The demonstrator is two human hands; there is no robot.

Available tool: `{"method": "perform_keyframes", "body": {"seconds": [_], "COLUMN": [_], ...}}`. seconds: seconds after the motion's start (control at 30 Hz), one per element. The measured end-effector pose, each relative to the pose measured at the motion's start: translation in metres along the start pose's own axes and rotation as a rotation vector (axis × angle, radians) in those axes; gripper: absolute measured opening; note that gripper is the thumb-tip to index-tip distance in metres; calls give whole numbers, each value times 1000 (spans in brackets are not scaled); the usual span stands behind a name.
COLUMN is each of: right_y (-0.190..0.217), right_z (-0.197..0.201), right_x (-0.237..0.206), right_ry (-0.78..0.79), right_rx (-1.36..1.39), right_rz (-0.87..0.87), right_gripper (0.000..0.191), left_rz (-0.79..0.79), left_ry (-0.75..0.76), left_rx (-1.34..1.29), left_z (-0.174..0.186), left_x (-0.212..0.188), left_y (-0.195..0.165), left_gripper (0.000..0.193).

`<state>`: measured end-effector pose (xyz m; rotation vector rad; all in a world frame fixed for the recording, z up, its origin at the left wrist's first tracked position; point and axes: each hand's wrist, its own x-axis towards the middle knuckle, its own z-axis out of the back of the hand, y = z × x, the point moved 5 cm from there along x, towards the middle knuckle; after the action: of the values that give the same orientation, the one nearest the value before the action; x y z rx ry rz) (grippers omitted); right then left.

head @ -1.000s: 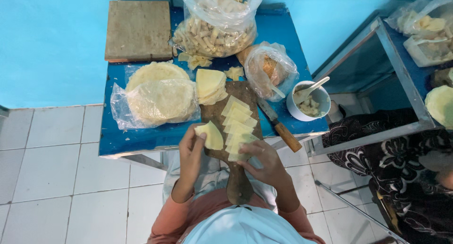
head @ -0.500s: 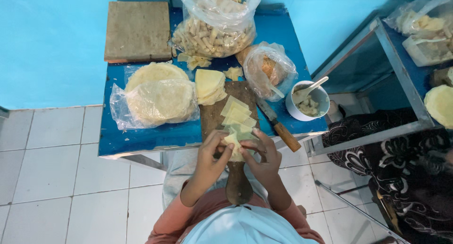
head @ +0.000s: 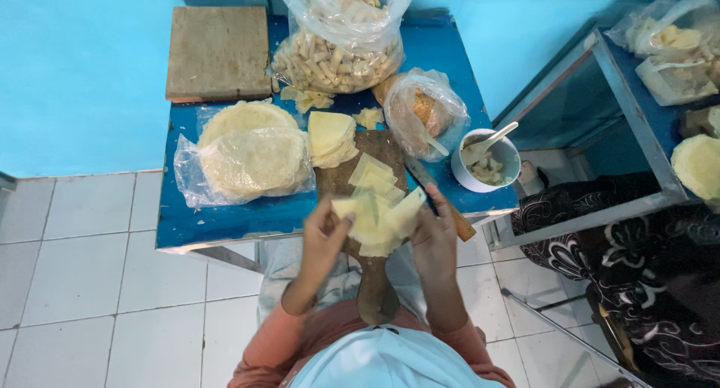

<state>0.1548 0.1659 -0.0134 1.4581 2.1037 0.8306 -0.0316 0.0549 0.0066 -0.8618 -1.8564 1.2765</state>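
Wrappers (thin, pale) were pinched between left hand and right hand above the board; light, even grip seemed advisable.

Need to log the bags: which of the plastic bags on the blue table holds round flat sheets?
The flat bag at the table's left side, left of the cutting board; the other two bags are bunched up, holding rolled pieces and loose filling.

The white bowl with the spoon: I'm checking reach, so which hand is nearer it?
Right. The right hand is just below-left of the white bowl; the left hand is farther left, across the wooden board.
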Motion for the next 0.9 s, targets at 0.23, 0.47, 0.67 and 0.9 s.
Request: {"method": "perform_keyframes", "body": {"seconds": [0.23, 0.47, 0.67, 0.9], "right_y": [34, 22, 29, 22], "right_z": [6, -30, -48, -38], "right_x": [0, -32, -60, -65], "right_ry": [45, 533, 845, 919], "right_rx": [-617, -1361, -1385, -1330], "right_rz": [514, 955, 1076, 1087], "right_gripper": [50, 37, 36, 35], "left_rz": [-326, -407, -549, -608], "left_ry": [-189, -237, -316, -64], "left_rx": [476, 831, 1210, 901], "left_z": [25, 40, 27, -7], "left_x": [113, 182, 156, 73], "left_y": [-22, -25, -52, -86], "left_gripper": [29, 56, 46, 32]}}
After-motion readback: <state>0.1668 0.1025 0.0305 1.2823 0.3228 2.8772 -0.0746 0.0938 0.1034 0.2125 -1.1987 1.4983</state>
